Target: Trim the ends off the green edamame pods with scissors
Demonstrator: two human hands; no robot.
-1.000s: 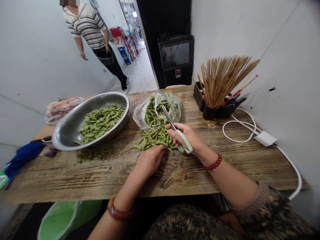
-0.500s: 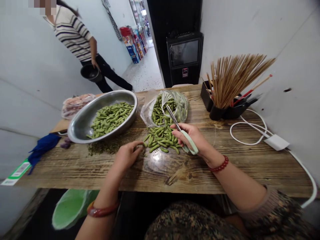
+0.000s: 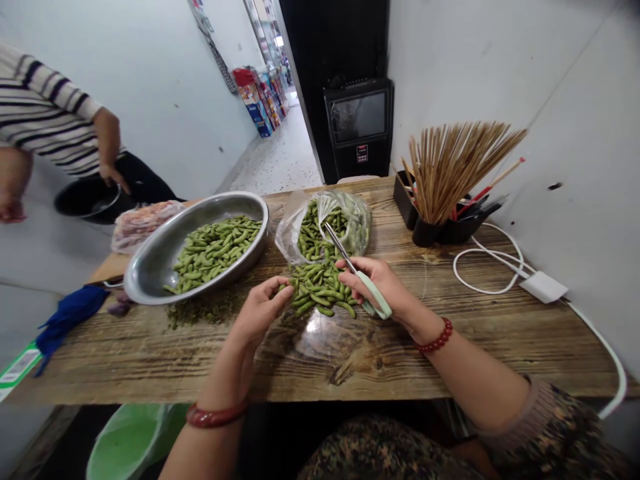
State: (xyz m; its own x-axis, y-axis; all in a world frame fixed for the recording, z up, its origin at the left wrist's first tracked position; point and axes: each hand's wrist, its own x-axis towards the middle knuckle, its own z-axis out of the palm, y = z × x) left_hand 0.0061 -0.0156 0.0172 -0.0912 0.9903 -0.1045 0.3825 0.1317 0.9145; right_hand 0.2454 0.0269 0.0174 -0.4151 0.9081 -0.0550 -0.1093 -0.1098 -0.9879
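Observation:
Scissors with pale green handles (image 3: pixel 376 297) are in my right hand (image 3: pixel 383 287), their metal blades pointing up and away over the pods. My left hand (image 3: pixel 263 307) has its thumb and forefinger pinched together at the left edge of a loose pile of green soybean pods (image 3: pixel 320 287). Whatever sits between those fingertips is too small to make out. Behind the pile, an open clear plastic bag (image 3: pixel 357 223) lies full of more pods. To the left, a tilted oval metal basin (image 3: pixel 150 277) holds many pods, with dark trimmings (image 3: pixel 203 310) scattered below its rim.
Wooden skewers (image 3: pixel 450 177) stand in a black holder (image 3: pixel 427 230) at the back right, beside a white cable and adapter (image 3: pixel 543 287). A bag of pinkish food (image 3: pixel 145 223) and blue cloth (image 3: pixel 75 310) lie left. A person in stripes (image 3: pixel 60 127) holds a dark bowl (image 3: pixel 87 200). A green-lined bin (image 3: pixel 125 440) sits below.
My left hand has turned slightly and its fingertips have come together by the pods. The striped person has moved left and nearer with the bowl. The view has shifted a little.

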